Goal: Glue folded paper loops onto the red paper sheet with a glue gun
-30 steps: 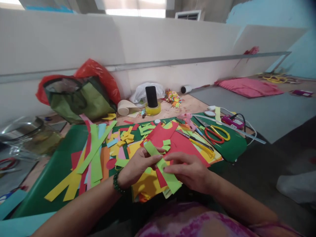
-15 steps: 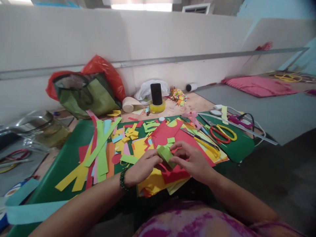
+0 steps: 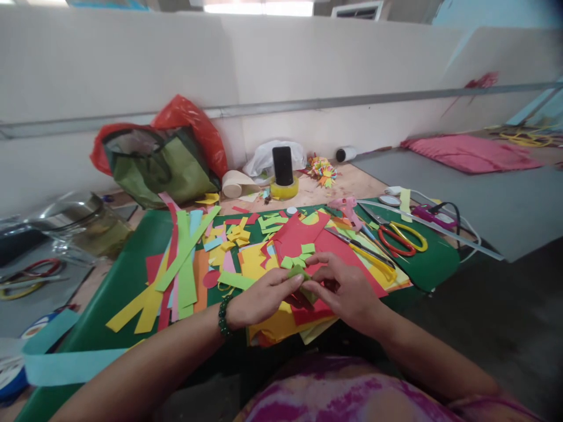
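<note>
Between both hands, a folded piece of green paper (image 3: 309, 293) is pinched over a red sheet. My left hand (image 3: 268, 296), with a dark beaded bracelet at its wrist, presses its thumb on the paper's upper edge. On the other side my right hand (image 3: 345, 290) grips it between thumb and fingers; part of the paper is hidden by the fingers. Just beyond the fingertips, several small green paper pieces (image 3: 303, 256) lie on the red paper (image 3: 299, 234). Yellow sheets (image 3: 270, 325) lie beneath the hands.
Long coloured paper strips (image 3: 185, 275) lie at left. At right are a box cutter (image 3: 365, 252), scissors (image 3: 400, 234) and a pink glue gun (image 3: 347, 211). A phone (image 3: 282, 166) leans upright by a yellow tape roll (image 3: 284, 189). A glass jar (image 3: 88, 225) stands far left.
The green paper has tilted between my fingers, its broad face now turned away and shaded. My left thumb has moved onto its upper edge. The view has shifted slightly.
</note>
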Demonstrator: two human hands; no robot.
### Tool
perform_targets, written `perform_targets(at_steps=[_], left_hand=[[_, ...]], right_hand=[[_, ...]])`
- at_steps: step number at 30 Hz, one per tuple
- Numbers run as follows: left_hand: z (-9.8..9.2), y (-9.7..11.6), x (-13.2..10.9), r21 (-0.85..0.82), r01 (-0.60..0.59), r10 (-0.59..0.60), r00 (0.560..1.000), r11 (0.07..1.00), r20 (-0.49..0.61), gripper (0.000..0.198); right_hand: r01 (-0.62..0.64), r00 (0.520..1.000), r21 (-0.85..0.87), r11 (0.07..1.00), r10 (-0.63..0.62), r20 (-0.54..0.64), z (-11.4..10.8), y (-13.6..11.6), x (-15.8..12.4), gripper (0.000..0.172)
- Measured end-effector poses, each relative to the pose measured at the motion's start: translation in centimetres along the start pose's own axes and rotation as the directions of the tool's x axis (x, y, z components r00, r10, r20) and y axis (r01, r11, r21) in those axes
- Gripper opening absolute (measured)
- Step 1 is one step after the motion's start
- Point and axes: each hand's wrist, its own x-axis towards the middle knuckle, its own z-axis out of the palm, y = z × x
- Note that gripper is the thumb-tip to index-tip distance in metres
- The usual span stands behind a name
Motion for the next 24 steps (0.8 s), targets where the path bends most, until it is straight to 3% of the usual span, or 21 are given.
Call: perform_targets(at_steps=[4, 9, 12, 16, 18, 24], left_hand=[[0.0, -0.2, -0.1, -0.025, 0.015, -0.016, 1.0, 1.0, -0.025, 0.047], [0.1, -0.3, -0.2, 0.052, -0.002, -0.001, 0.998, 0.999, 0.064, 0.049], [0.1, -0.2, -0.1, 0.135, -0.023, 0.011, 0.996, 0.991, 0.087, 0.048], [-0.1, 0.0, 0.3, 0.327, -0.095, 0.131, 0.987, 0.94, -0.091, 0.033], [-0.2, 0.1, 0.4, 0.331, -0.098, 0.164, 0.97, 0.939, -0.177, 0.028], [-0.2, 0.0, 0.5, 0.154, -0.019, 0.047, 0.982, 0.988, -0.181, 0.026]], right_hand=[[0.059, 0.99, -0.087, 0.994, -0.07, -0.123, -0.4, -0.3, 0.1, 0.027], [-0.092, 0.995, 0.215, 0.972, 0.096, -0.006, -0.3, -0.9, 0.6, 0.024], [-0.156, 0.986, 0.334, 0.93, 0.167, -0.002, 0.0, -0.9, 0.9, 0.022], [-0.201, 0.976, 0.381, 0.903, 0.216, 0.002, 0.1, -0.6, 1.0, 0.029], [-0.202, 0.976, 0.373, 0.905, 0.219, -0.003, 0.1, -0.5, 1.0, 0.031], [-0.174, 0.981, 0.315, 0.933, 0.194, -0.031, 0.0, -0.5, 1.0, 0.028]])
